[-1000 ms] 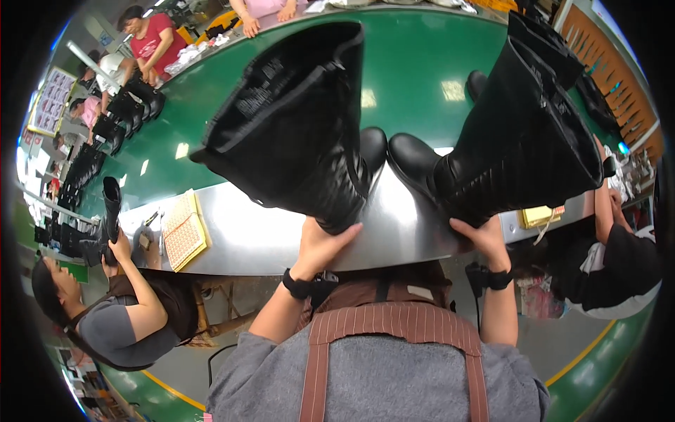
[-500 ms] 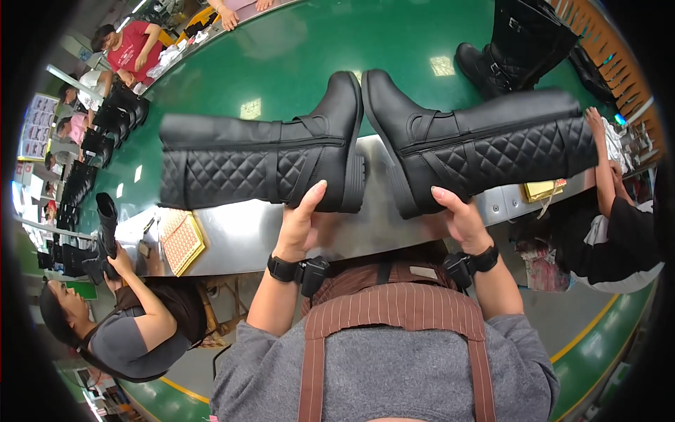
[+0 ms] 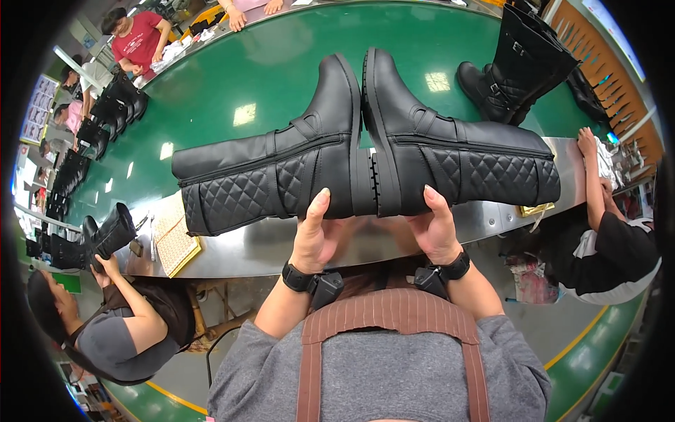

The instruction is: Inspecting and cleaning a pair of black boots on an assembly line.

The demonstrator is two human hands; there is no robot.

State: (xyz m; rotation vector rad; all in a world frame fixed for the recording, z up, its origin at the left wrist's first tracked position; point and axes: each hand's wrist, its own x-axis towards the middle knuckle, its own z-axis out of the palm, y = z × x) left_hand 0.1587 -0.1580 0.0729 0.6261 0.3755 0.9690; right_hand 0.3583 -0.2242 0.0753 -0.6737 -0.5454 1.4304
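Observation:
Two tall black boots with quilted shafts, straps and side zippers lie sideways in front of me, soles facing each other. My left hand [image 3: 318, 238] grips the left boot [image 3: 271, 165] at its heel, thumb on the near side. Its shaft points left. The heel of the right boot [image 3: 457, 151] rests in my right hand [image 3: 434, 228], thumb up against it, and that shaft points right. The two heels and soles are close together or touching in the middle. Most of my fingers are hidden under the boots.
A metal ledge [image 3: 246, 253] runs along the near side of the green table [image 3: 295, 42]. A patterned yellow-edged pad [image 3: 174, 235] lies on it at left. More black boots [image 3: 517, 67] stand at the far right. Co-workers sit at left and right; the left one handles a boot [image 3: 112, 232].
My hands have come closer together, bringing the heels together; the toes have tipped farther away. At left, the co-worker's boot has turned.

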